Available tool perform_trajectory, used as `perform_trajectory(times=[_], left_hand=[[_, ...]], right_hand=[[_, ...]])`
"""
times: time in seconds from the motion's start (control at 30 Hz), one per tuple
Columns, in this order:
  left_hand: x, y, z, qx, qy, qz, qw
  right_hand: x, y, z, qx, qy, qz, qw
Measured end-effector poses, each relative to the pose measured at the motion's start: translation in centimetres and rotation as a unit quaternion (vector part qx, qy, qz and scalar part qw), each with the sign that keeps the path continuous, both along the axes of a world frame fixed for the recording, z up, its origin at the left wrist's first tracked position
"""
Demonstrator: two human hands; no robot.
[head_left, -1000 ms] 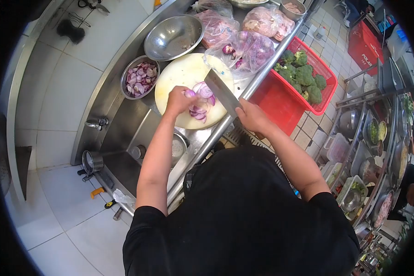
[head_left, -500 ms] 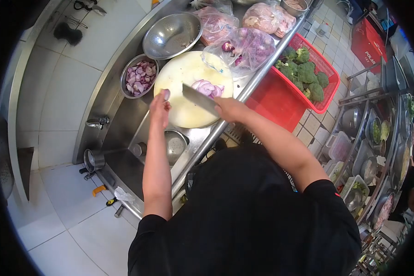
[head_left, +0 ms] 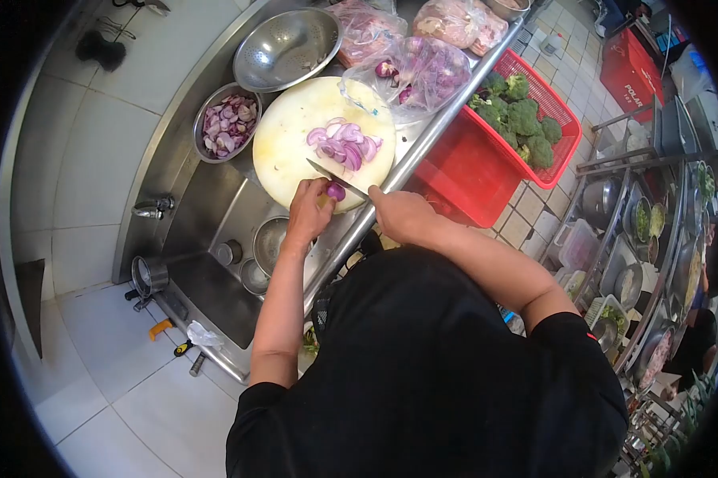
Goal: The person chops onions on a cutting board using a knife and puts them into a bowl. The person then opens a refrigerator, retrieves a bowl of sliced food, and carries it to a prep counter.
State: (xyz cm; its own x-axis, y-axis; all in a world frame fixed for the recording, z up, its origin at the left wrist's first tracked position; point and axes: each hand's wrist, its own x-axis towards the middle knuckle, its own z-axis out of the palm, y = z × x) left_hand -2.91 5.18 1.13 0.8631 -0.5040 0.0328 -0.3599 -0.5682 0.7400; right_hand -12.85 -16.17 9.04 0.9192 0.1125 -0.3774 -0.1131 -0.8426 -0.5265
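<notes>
On the round, pale cutting board lies a loose pile of sliced red onion. My left hand is closed on a purple piece of red onion near the board's front edge. The fingertips are bent over its left side. My right hand grips the handle of a kitchen knife. The blade points to the upper left, between the held onion and the sliced pile. Whether its edge touches the onion is hard to tell.
Left of the board stands a bowl of onion slices; behind it, a steel colander. A plastic bag of red onions lies at the back. Broccoli fills a red basket at the right. A steel sink is at the left.
My left hand has come down and right onto the board with an onion piece. The knife has moved toward me, off the sliced pile, which is more spread out now. The view has shifted slightly.
</notes>
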Motion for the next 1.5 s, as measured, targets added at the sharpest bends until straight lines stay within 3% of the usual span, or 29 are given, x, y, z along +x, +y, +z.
perform_trajectory(times=[0.07,0.47,0.57,0.67,0.87,0.97,1.37,1.5], left_hand=[[0.1,-0.1,0.1,0.045,-0.007,-0.002,0.999],[-0.4,-0.5,-0.4,0.004,-0.021,0.043,0.999],[-0.6,-0.7,0.2,0.037,-0.03,0.05,0.998],[-0.3,-0.2,-0.6,0.025,-0.04,0.034,0.998],[-0.5,-0.5,0.1,0.046,-0.036,0.047,0.997],[-0.4,-0.2,-1.1,0.013,-0.059,0.036,0.998],[-1.2,-0.7,0.0,0.027,-0.032,0.06,0.997],[-0.9,-0.9,-0.8,0.014,-0.046,0.056,0.997]], right_hand=[[-0.4,0.1,0.9,-0.003,-0.017,0.01,1.0],[0.4,-0.7,0.0,-0.042,0.002,0.044,0.998],[-0.1,0.0,0.6,-0.024,-0.007,0.038,0.999],[-0.4,-0.3,-2.1,-0.02,-0.006,0.043,0.999],[-0.1,0.1,0.1,-0.024,-0.016,0.042,0.999],[0.0,-0.4,-2.0,-0.027,-0.002,0.034,0.999],[0.1,0.3,1.3,-0.029,-0.018,0.049,0.998],[0.2,-0.3,-2.1,-0.027,-0.016,0.036,0.999]])
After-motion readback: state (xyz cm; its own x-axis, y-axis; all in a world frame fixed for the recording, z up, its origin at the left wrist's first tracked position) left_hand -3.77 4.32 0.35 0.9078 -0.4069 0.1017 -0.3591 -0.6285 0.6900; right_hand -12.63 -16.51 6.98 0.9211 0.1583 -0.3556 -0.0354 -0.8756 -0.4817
